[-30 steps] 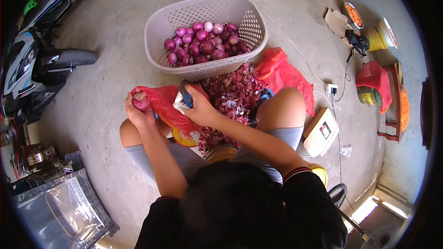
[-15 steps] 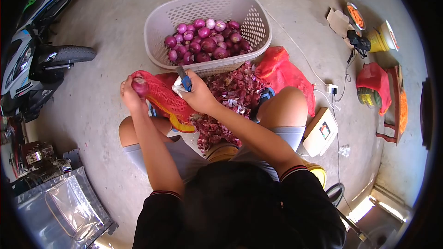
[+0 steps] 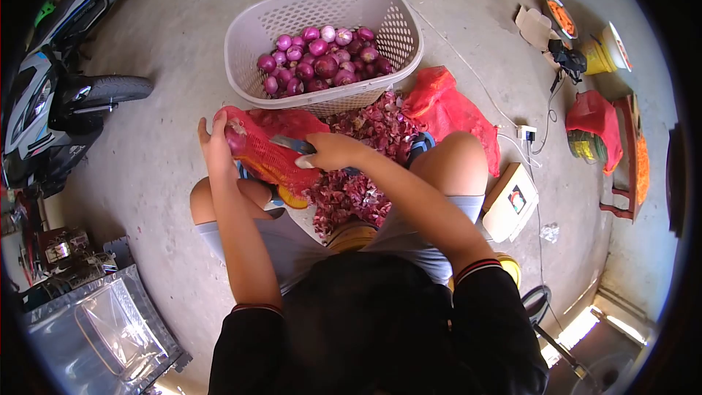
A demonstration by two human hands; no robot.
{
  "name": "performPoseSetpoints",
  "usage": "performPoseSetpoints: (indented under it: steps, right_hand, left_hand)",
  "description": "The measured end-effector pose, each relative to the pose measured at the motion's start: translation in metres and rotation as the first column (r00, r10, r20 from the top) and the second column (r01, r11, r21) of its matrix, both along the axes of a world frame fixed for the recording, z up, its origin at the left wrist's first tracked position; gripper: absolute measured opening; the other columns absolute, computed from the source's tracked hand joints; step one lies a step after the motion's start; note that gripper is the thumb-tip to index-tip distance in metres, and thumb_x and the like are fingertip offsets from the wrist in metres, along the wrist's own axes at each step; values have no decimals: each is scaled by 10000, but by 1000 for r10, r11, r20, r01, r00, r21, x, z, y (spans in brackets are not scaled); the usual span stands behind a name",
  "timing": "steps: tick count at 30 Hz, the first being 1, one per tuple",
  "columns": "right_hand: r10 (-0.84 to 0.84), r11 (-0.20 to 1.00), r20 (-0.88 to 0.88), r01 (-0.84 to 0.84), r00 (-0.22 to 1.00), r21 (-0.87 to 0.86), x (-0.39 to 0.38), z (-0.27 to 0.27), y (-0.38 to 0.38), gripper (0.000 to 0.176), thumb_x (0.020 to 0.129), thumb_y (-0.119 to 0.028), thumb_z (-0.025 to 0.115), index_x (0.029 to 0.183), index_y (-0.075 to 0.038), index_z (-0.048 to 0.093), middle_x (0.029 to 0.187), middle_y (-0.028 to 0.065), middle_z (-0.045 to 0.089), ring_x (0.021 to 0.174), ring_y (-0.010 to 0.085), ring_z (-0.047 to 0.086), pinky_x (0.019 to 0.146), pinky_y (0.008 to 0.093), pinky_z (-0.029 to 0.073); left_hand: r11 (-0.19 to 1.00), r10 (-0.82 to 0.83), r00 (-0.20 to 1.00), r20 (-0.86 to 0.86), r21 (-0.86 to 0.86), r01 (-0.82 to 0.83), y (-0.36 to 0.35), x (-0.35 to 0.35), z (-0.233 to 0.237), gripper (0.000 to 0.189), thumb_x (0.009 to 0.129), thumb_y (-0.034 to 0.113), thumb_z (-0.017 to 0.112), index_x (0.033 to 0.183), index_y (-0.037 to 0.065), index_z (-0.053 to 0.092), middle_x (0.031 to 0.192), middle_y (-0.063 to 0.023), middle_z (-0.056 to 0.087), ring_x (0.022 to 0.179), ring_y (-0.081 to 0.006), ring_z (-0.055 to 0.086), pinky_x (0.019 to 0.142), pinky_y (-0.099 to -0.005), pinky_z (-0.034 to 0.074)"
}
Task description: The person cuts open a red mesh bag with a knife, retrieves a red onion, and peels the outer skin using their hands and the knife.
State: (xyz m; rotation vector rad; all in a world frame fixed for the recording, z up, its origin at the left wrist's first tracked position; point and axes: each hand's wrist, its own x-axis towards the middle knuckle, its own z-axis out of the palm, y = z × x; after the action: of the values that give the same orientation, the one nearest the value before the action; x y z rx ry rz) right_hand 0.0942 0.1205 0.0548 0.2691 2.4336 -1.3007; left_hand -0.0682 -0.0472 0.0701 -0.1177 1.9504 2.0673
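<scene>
My left hand (image 3: 216, 148) is closed on the end of a red mesh bag (image 3: 272, 145), with an onion (image 3: 235, 139) showing through the net beside the fingers. My right hand (image 3: 330, 152) grips a knife (image 3: 292, 144), its blade pointing left over the bag. Something small and white shows at the right fingertips. Purple onion skins (image 3: 351, 201) lie in a heap between my legs. Beyond the hands stands a grey plastic basket (image 3: 245, 20) with several purple onions (image 3: 325, 66) in it.
Another red mesh bag (image 3: 457, 117) lies right of the skins. A white box (image 3: 510, 205), a power adapter (image 3: 526, 133) and cables are on the floor at right. Motorbikes (image 3: 44, 102) stand at left. A yellow bucket (image 3: 598, 58) and a wooden stand (image 3: 627, 168) are along the right wall.
My right hand has moved slightly right and down, and the knife has turned from upright to pointing left across the bag. The basket appears slightly further left in view.
</scene>
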Motion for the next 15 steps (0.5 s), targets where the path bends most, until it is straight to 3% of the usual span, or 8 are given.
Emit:
performPoseSetpoints:
  steps: [2, 3, 4, 5, 7, 10, 13, 15]
  right_hand:
    - [118, 992, 76, -120, 990, 33, 7, 21, 22, 547, 787, -515, 629, 974, -2, 588, 982, 212, 632, 951, 342, 616, 807, 425, 459]
    - [144, 987, 83, -149, 986, 55, 11, 34, 36, 569, 789, -540, 624, 986, -7, 593, 964, 204, 638, 954, 319, 621, 810, 421, 457]
    - [216, 976, 117, -217, 969, -1, 10, 48, 53, 604, 801, -530, 626, 1088, -3, 561, 995, 179, 631, 945, 293, 621, 815, 411, 457]
    - [137, 979, -207, -164, 969, -123, 20, 64, 63, 621, 820, -487, 636, 1187, -5, 501, 1019, 137, 612, 896, 281, 607, 820, 411, 453]
    - [-20, 985, -143, -4, 990, -172, 26, 77, 76, 622, 835, -432, 648, 1256, -19, 451, 1024, 98, 588, 773, 219, 581, 733, 368, 475]
    - [-311, 863, -131, 222, 942, -454, 30, 47, 82, 580, 831, -411, 668, 1226, -35, 470, 851, 38, 555, 611, 91, 485, 551, 246, 424]
    - [-432, 817, -40, 372, 901, -441, 28, 29, 73, 564, 827, -435, 668, 1179, -34, 484, 775, 25, 533, 592, 102, 476, 537, 264, 417]
    - [-381, 888, -114, 328, 918, -323, 24, 3, 67, 515, 840, -456, 645, 1090, -27, 508, 737, 37, 520, 580, 108, 478, 523, 281, 411]
  left_hand:
    - [937, -247, 966, 77, 275, 218, -3, 35, 37, 499, 884, 243, 575, 1305, 49, 390, 983, -132, 601, 852, -244, 616, 683, -374, 535]
    - [920, -304, 940, 154, 303, 248, 1, 52, 45, 454, 889, 304, 527, 1279, 88, 439, 953, -117, 603, 844, -255, 617, 661, -416, 537]
    - [815, -454, 859, 237, 500, 293, 3, 62, 47, 451, 872, 330, 515, 1250, 87, 468, 956, -104, 606, 852, -256, 618, 667, -421, 537]
    - [672, -603, 749, 275, 682, 290, 5, 68, 47, 454, 855, 355, 503, 1221, 86, 497, 960, -90, 608, 859, -258, 619, 672, -426, 536]
    - [594, -722, 602, 341, 751, 288, 20, 74, 32, 469, 812, 378, 491, 1187, 99, 534, 988, -74, 608, 907, -264, 613, 709, -443, 530]
    - [654, -712, 606, 353, 649, 389, 47, 75, 16, 355, 807, 258, 506, 1128, 106, 508, 1017, -74, 582, 979, -274, 601, 769, -439, 519]
    - [734, -670, 669, 321, 416, 536, 65, 67, 0, 251, 847, 187, 540, 1079, 103, 494, 998, -70, 582, 960, -241, 604, 772, -410, 520]
    - [795, -606, 732, 310, 215, 567, 69, 58, -28, 253, 869, 223, 551, 1077, 96, 485, 963, -62, 580, 922, -204, 597, 759, -397, 533]
